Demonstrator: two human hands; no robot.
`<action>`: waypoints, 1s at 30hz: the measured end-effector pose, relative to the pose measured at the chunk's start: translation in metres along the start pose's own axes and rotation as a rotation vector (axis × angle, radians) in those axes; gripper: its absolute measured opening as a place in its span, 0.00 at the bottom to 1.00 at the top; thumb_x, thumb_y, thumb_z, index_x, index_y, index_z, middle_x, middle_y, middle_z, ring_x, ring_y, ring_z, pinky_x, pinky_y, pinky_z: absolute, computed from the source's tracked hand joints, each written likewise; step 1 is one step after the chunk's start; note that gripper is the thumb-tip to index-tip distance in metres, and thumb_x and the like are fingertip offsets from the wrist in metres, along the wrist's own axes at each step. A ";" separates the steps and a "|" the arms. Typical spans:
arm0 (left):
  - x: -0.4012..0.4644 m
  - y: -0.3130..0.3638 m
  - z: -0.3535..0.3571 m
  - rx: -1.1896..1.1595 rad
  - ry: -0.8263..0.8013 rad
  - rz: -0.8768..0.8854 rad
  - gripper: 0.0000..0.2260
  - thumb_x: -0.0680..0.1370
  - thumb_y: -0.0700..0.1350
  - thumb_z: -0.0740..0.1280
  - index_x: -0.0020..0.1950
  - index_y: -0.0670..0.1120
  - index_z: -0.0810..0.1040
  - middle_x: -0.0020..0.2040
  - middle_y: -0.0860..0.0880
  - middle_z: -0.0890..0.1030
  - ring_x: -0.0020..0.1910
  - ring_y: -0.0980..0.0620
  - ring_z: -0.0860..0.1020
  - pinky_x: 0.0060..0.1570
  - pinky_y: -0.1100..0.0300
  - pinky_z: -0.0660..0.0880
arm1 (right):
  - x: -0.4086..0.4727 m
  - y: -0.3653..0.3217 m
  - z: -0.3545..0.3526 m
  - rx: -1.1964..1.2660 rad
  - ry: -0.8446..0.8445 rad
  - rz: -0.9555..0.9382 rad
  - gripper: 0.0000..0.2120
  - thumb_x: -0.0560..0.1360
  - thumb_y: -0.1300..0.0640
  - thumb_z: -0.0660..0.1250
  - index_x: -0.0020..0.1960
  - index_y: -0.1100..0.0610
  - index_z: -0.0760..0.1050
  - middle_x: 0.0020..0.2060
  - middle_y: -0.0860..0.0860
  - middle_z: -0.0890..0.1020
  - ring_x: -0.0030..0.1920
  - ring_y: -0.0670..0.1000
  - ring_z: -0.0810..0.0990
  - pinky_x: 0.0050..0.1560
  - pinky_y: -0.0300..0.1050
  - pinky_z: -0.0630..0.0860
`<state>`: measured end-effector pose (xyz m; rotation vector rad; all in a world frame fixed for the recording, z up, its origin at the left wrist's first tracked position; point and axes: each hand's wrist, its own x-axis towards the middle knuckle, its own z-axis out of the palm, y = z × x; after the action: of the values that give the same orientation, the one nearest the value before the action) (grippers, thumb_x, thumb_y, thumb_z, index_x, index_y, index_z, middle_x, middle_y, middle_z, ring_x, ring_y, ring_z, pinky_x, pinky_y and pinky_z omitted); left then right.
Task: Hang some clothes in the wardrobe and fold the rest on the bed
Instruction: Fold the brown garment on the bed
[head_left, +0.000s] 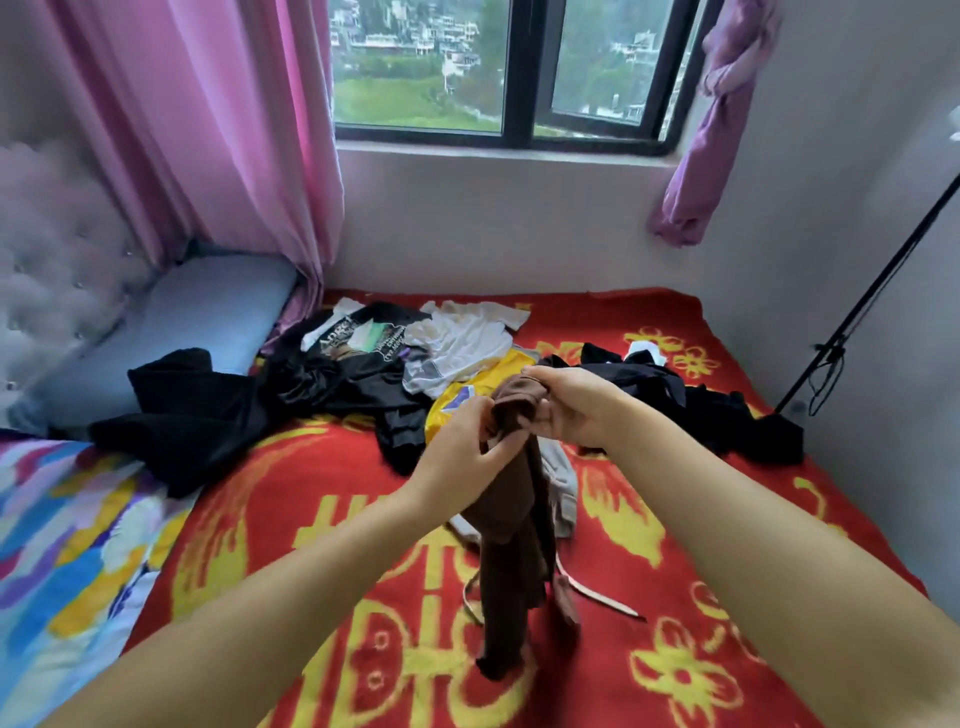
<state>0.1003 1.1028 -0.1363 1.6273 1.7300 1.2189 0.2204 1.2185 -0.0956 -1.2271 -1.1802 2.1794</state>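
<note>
Both hands grasp one brown garment (511, 519) above the red blanket (311, 519). The left hand (462, 452) pinches its upper edge; the right hand (571, 410) clutches the bunched top. The garment hangs down, its lower end apparently touching the blanket. Beyond the garment lies a heap of clothes (395, 364), black, white and yellow. A grey piece (561, 483) lies just behind it.

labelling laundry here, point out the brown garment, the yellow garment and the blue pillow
brown garment (506, 545): head view, on the hanging middle part below the hands
yellow garment (511, 371): head view, on its upper fold in the pile
blue pillow (208, 306): head view, on its top face
</note>
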 end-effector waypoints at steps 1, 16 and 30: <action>0.003 0.002 -0.005 0.010 0.014 0.002 0.09 0.78 0.45 0.67 0.52 0.40 0.75 0.46 0.41 0.79 0.47 0.44 0.77 0.47 0.50 0.72 | -0.003 -0.003 0.003 -0.014 -0.013 0.005 0.12 0.82 0.54 0.59 0.46 0.61 0.74 0.26 0.52 0.78 0.23 0.45 0.74 0.27 0.40 0.78; 0.046 0.018 -0.037 -0.217 -0.174 -0.255 0.08 0.78 0.51 0.66 0.42 0.50 0.80 0.35 0.55 0.80 0.33 0.60 0.77 0.36 0.65 0.71 | -0.024 0.008 0.007 -0.947 -0.187 -0.293 0.12 0.78 0.58 0.65 0.61 0.52 0.74 0.56 0.52 0.81 0.56 0.49 0.80 0.57 0.48 0.78; 0.079 0.059 -0.127 -0.123 -0.327 -0.205 0.06 0.74 0.48 0.71 0.38 0.51 0.82 0.36 0.50 0.81 0.34 0.57 0.78 0.36 0.65 0.75 | 0.009 -0.024 -0.014 -1.293 0.383 -0.465 0.09 0.72 0.65 0.58 0.45 0.65 0.77 0.45 0.59 0.82 0.47 0.59 0.79 0.43 0.47 0.75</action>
<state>0.0131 1.1368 -0.0062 1.4433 1.5403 0.8890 0.2253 1.2455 -0.0846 -1.4222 -2.4413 0.6430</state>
